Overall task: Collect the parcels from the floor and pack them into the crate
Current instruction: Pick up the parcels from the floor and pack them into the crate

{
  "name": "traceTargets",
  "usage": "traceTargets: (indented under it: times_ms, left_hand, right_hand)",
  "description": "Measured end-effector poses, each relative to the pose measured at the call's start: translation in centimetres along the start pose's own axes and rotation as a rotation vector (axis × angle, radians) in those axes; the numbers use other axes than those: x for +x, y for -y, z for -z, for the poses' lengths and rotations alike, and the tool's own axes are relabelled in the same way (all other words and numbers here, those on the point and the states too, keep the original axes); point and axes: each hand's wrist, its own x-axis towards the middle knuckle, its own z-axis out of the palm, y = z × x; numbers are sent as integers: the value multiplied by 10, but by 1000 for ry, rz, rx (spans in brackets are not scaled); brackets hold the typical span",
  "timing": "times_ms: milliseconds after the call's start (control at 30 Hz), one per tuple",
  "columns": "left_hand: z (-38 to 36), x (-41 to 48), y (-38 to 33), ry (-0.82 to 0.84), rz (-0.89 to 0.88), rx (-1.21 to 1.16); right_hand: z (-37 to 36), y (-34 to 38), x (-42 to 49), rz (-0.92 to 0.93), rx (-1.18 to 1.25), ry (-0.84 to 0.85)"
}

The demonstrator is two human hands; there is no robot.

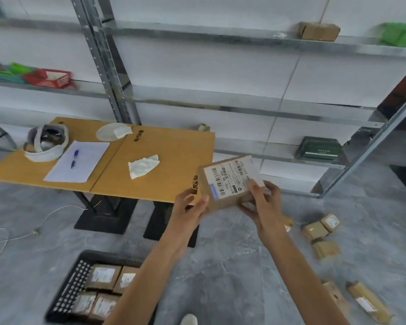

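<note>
labelled parcel (230, 181) held in the air above the floor, label up, long side spanning hand to hand. gripped at its left end by the left hand (190, 207), at the right end by the right hand (260, 202), thumb on the label. down and left of the grip, nearer the left hand: the black crate (63, 294), partly filled. probably calls for a leftward, downward carry.

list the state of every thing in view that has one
held parcel, off the floor, label up, tilted
left hand, grips held parcel's left corner
right hand, grips held parcel's right side
crate, on the floor, partly filled
crate parcels, four visible, lying flat, labels up
floor parcels, several loose on the floor, not yet collected
tissue, crumpled, on the table
</note>
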Motion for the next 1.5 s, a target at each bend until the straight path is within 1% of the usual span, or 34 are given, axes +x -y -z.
traceTargets:
  times_ms: [67,100,167,267,367,433,533,600,667,700,767,800,867,933,1000,1067,1133,1233,1367,1500]
  left_hand:
    - [4,-21,9,22,27,64]
    - [8,-30,13,13,25,58]
    - [24,-43,15,-62,2,-1]
    - [64,-55,10,-193,-45,-82]
    - [115,-66,2,-259,-63,1]
    - [153,-75,-3,-254,-83,78]
    - [214,-93,-15,-212,-107,163]
    - [252,-107,-23,-164,-104,195]
    - [284,-120,-32,-157,-99,197]
    - [299,-125,-37,-172,-96,200]
    - [326,-138,-46,-185,-92,272]
    - [338,-144,-50,-150,-91,333]
    - [357,-153,-53,-5,-42,404]
    - [371,-156,-52,116,69,419]
    - [385,-149,-49,151,106,419]
    - [398,-135,-46,129,104,429]
    - [409,-117,-43,92,143,422]
    - [421,-89,-32,50,253,393]
    - [434,-55,-12,-6,398,446]
    - [450,-36,19,-83,513,469]
  right_hand:
    - [-10,-16,-23,-1,-8,13]
    - [-14,-25,-36,4,-44,39]
    - [-23,-43,-63,-15,-164,113]
    - [-41,-65,-96,-112,-322,218]
    - [-66,-80,-122,-195,-388,305]
    - [-87,-87,-138,-223,-380,345]
    - [-125,-101,-162,-201,-387,393]
    - [-155,-115,-183,-241,-391,496]
    - [-186,-132,-204,-267,-323,566]
    - [-201,-140,-213,-268,-268,552]
    - [-228,-155,-229,-253,-160,471]
    - [-240,-162,-234,-241,-123,433]
    - [-260,-178,-243,-221,-103,397]
    - [-274,-192,-249,-234,-139,411]
    - [-283,-204,-249,-263,-194,445]
    - [-288,-212,-242,-287,-277,475]
    - [-290,-218,-231,-307,-335,493]
    - [-291,-231,-209,-334,-359,483]
    - [-292,-262,-185,-310,-438,466]
    - [-297,-309,-169,-391,-514,400]
